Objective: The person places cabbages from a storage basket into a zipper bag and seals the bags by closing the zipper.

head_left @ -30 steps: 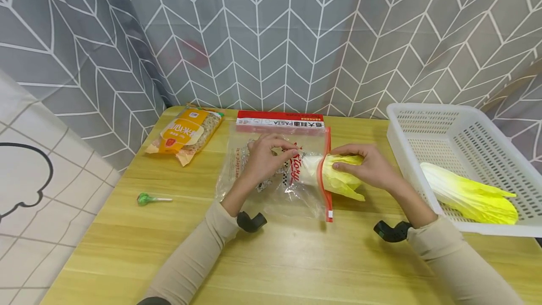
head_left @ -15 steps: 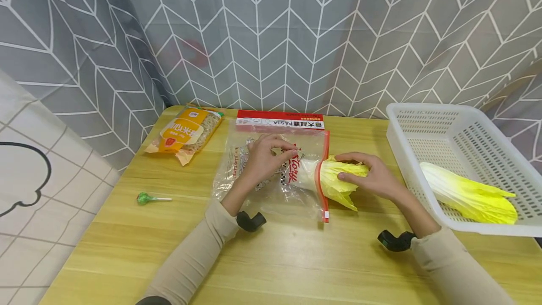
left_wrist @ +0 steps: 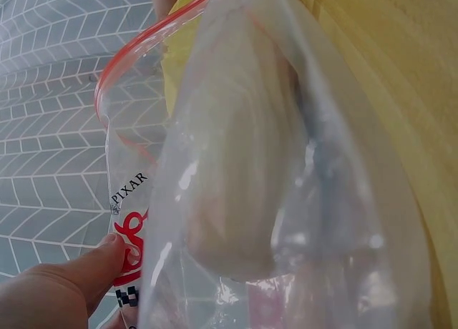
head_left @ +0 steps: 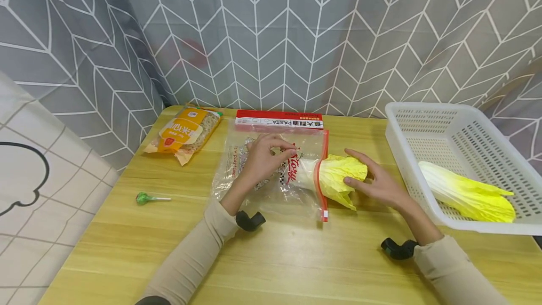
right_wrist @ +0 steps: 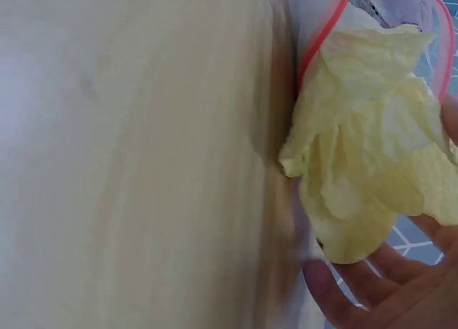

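A clear zip bag (head_left: pixel 271 201) with a red zip edge and printed lettering lies on the table, its mouth facing right. A cabbage leaf (head_left: pixel 340 175) sits partly in it: the white stem end shows through the plastic, and the yellow frilly end sticks out. My left hand (head_left: pixel 268 156) pinches the bag's upper layer between thumb and fingers; in the left wrist view the thumb (left_wrist: pixel 93 264) lies against the print. My right hand (head_left: pixel 377 180) is spread at the leaf's outer end, thumb and fingers apart around it. In the right wrist view, the leaf (right_wrist: pixel 365 136) partly hides these fingers.
A white plastic basket (head_left: pixel 395 128) at the right holds another cabbage leaf (head_left: pixel 470 194). Behind the bag lies a red-and-white pasta box (head_left: pixel 279 120). At the left are an orange food packet (head_left: pixel 184 133) and a green lollipop (head_left: pixel 145 198). A grey patterned curtain (head_left: pixel 271 36) hangs behind the table.
My right hand has shifted slightly right and its fingers have spread from their grip on the leaf's end. The bag's mouth has moved slightly left. The left hand stays in place.
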A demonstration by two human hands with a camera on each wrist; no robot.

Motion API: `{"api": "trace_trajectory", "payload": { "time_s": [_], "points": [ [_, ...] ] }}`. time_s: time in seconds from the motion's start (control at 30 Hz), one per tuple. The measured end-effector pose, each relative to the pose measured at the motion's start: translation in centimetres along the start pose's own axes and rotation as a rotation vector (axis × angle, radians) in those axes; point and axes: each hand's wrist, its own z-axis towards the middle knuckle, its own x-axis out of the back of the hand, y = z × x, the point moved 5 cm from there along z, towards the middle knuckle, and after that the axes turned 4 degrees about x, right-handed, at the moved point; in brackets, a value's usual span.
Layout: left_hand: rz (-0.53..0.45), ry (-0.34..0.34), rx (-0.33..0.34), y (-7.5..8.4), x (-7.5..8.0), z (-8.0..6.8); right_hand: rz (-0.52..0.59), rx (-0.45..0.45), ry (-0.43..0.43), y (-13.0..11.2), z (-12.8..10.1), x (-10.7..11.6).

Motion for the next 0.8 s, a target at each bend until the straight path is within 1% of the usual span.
{"api": "trace_trajectory", "payload": {
  "time_s": [0.07,0.13,0.23,0.3,0.37,0.47,0.57,0.67,0.8],
  "points": [
    [0.002,-0.002,-0.001,-0.1,0.0,0.0,0.042,-0.029,-0.011,0.1,0.0,-0.3],
    [0.003,-0.001,-0.003,-0.1,-0.1,0.1,0.124,-0.039,-0.005,0.3,0.0,-0.5],
    [-0.004,-0.002,-0.003,-0.1,-0.1,0.1,0.27,-0.035,0.03,0.8,0.1,-0.9],
    [-0.01,-0.003,-0.003,-0.1,-0.1,0.1,0.343,-0.029,0.062,1.1,0.1,-1.1],
    [-0.014,-0.004,-0.003,0.0,-0.1,0.1,0.361,-0.019,0.098,1.3,0.1,-1.1],
    [-0.01,-0.005,-0.002,0.0,-0.1,0.1,0.352,-0.006,0.15,1.4,0.0,-1.0],
    [-0.002,-0.005,0.001,0.0,-0.2,0.1,0.363,0.002,0.182,1.2,0.1,-1.1],
    [0.001,-0.008,0.002,0.0,-0.2,0.1,0.38,0.009,0.181,0.8,0.2,-1.2],
    [-0.003,-0.011,0.002,0.0,-0.1,0.0,0.4,-0.007,0.125,0.4,0.4,-1.2]
  ]
}}
